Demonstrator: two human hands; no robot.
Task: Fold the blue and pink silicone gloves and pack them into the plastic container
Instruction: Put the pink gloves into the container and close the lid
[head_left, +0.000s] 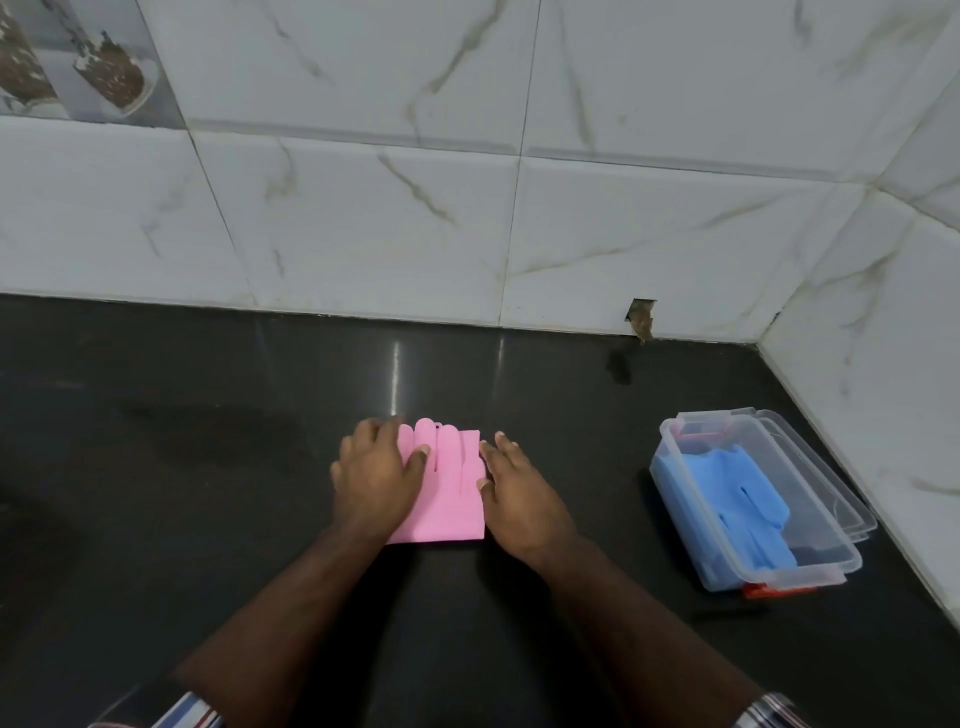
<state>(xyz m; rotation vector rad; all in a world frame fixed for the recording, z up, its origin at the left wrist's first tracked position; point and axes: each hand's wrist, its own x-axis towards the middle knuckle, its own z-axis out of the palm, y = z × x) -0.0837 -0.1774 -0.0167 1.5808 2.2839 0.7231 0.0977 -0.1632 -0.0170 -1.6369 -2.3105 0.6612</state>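
Note:
A folded pink silicone glove (452, 493) lies flat on the black counter (208, 467), its fingers pointing toward the wall. My left hand (376, 473) presses on the glove's left part with the thumb lying across it. My right hand (519, 493) rests at the glove's right edge, fingers fairly straight, touching the edge. At the right stands a clear plastic container (810, 571) with red clips. A blue silicone glove (737, 493) lies inside it.
The container's clear lid (831, 488) lies under or behind it, against the right wall. White marble tiles (467, 208) form the back wall and the right wall, meeting in a corner. A small broken hole (642, 317) shows at the back wall's base.

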